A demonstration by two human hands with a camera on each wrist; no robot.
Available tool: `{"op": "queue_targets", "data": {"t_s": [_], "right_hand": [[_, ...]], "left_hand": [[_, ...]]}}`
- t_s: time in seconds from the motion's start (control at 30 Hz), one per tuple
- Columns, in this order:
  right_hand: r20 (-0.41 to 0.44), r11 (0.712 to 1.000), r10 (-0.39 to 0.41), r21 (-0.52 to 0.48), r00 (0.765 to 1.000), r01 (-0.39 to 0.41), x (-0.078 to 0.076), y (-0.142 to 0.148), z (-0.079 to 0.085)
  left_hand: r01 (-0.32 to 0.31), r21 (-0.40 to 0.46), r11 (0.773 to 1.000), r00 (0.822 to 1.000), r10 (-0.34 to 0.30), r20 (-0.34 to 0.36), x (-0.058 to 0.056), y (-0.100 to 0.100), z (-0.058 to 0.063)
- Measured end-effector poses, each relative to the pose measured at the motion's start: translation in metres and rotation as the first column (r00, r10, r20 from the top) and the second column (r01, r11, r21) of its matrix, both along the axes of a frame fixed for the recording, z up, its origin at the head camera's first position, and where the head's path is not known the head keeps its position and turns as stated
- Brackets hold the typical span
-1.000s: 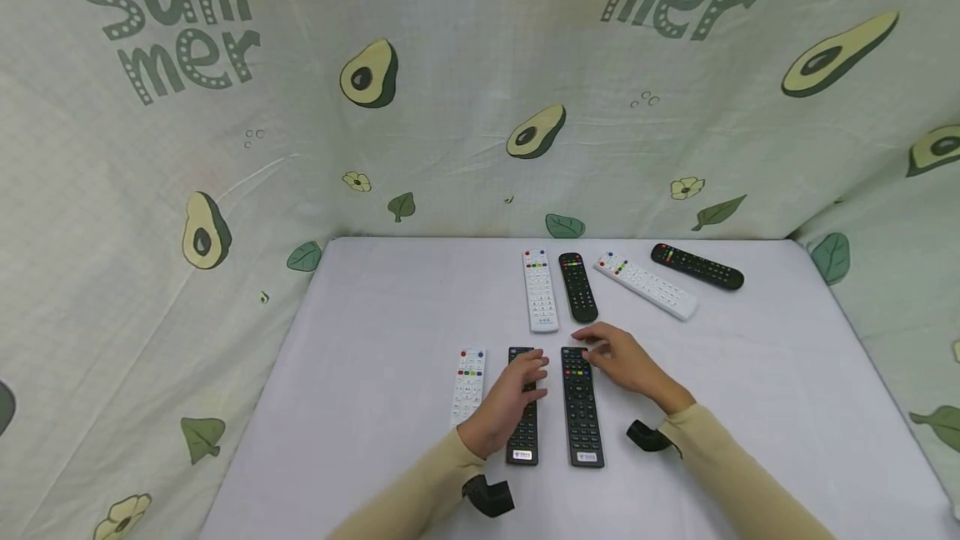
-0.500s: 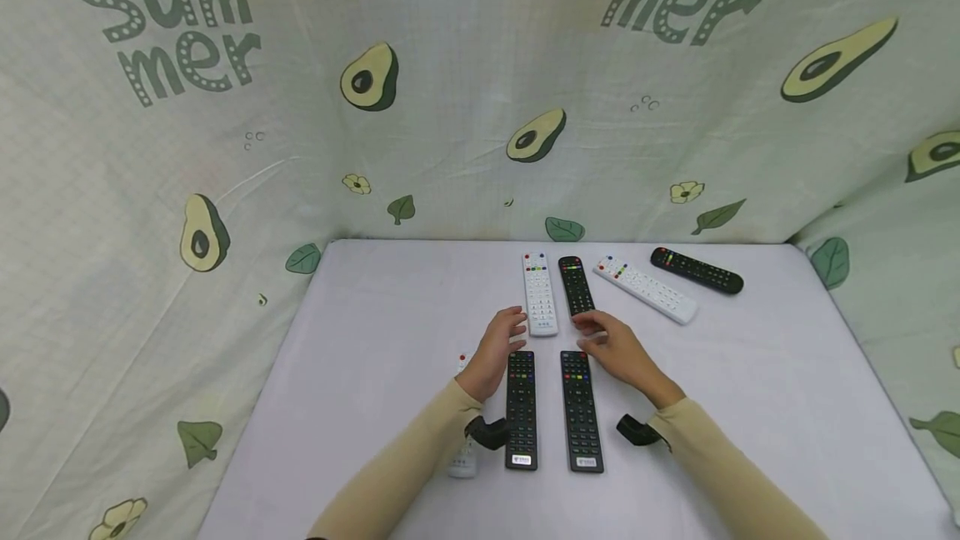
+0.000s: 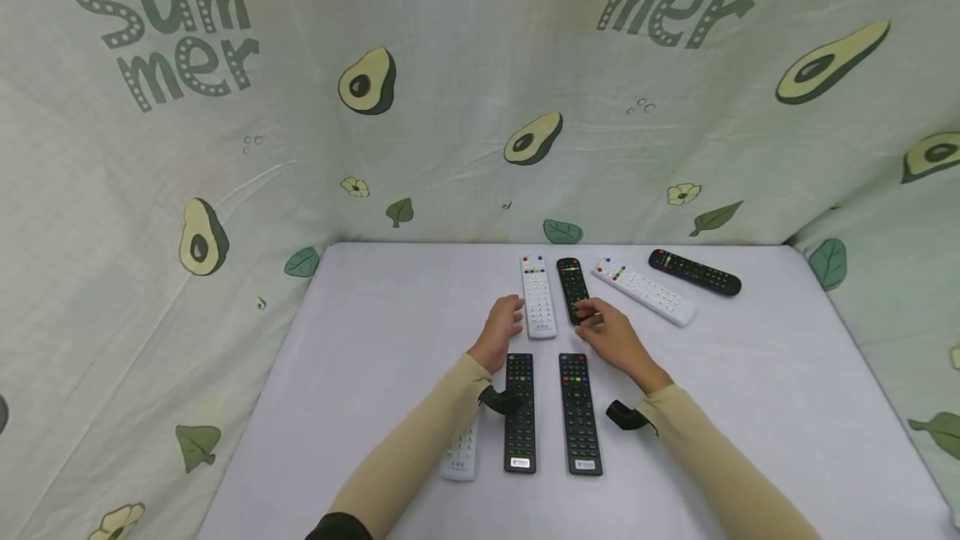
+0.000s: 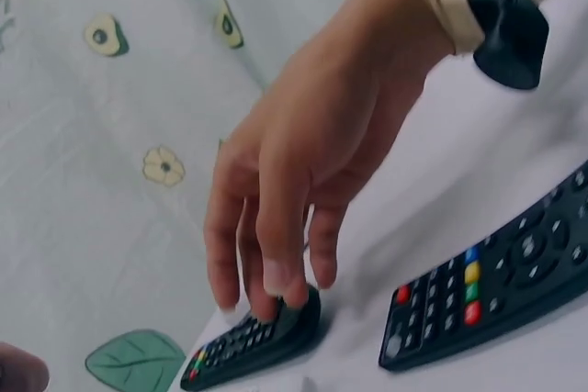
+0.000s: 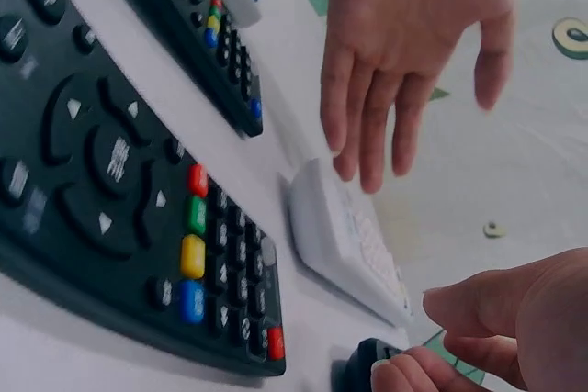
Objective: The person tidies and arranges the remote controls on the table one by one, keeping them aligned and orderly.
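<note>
My left hand (image 3: 497,336) reaches to the left side of an upright-lying white remote control (image 3: 538,298). In the right wrist view the fingers of that left hand (image 5: 404,52) hang straight over the end of the white remote (image 5: 344,236); I cannot tell whether they touch it. To the right, my right hand (image 3: 615,340) is at the lower end of a black remote control (image 3: 570,277). Its fingers are spread about that end in the left wrist view, where the right hand (image 4: 294,144) points down with fingertips at the black remote (image 4: 230,346).
Nearer me lie two black remotes, a left one (image 3: 520,419) and a right one (image 3: 579,419), and a white remote (image 3: 461,452) partly under my left sleeve. At the back right rest a slanted white remote (image 3: 647,291) and a slanted black one (image 3: 693,272). Patterned cloth hangs behind.
Both hands have moved forward, away from the front remotes. The left went from over the front left black remote to the back white one; the right reached the back black one. No remote visibly shifted.
</note>
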State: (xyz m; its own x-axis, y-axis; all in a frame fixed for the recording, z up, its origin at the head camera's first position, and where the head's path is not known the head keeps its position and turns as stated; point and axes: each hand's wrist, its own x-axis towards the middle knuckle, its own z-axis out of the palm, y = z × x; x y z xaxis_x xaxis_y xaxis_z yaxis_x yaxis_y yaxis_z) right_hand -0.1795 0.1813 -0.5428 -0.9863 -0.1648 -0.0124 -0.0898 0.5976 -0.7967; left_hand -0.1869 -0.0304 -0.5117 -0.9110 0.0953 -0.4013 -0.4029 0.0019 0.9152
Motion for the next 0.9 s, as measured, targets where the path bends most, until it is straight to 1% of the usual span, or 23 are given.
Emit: {"op": "queue_targets", "data": {"t_s": [0.07,0.2,0.33,0.5,0.6,0.7,0.8,0.9], "right_hand": [[0.008,1.000,-0.017,0.001,1.000,0.017,0.000,-0.003,0.002],[0.024,1.000,-0.023,-0.011,0.999,0.023,0.002,-0.009,0.004],[0.036,0.999,-0.020,-0.027,0.999,0.021,0.004,-0.016,0.005],[0.052,0.999,-0.022,-0.032,0.998,0.024,0.007,-0.023,0.007],[0.065,0.999,-0.017,-0.026,0.998,0.018,0.009,-0.027,0.008],[0.071,1.000,-0.019,-0.017,0.997,0.020,0.010,-0.031,0.006],[0.066,0.999,-0.030,-0.010,0.997,0.030,0.010,-0.035,0.004],[0.063,0.999,-0.042,0.004,0.997,0.042,0.011,-0.040,0.002]], "left_hand": [[-0.021,-0.013,1.000,1.000,0.021,0.003,-0.008,0.000,-0.002],[-0.058,-0.032,0.998,0.998,0.059,0.011,-0.025,-0.003,-0.004],[-0.048,-0.058,0.997,0.999,0.047,-0.003,-0.043,-0.008,-0.005],[-0.043,-0.069,0.997,0.999,0.042,-0.007,-0.064,-0.013,-0.005],[-0.044,-0.068,0.997,0.999,0.044,-0.005,-0.073,-0.014,-0.006],[-0.037,-0.049,0.998,0.999,0.037,0.007,-0.080,-0.015,-0.007],[-0.022,-0.036,0.999,1.000,0.022,0.016,-0.086,-0.016,-0.008],[-0.001,-0.035,0.999,1.000,0.002,0.006,-0.091,-0.018,-0.010]]}}
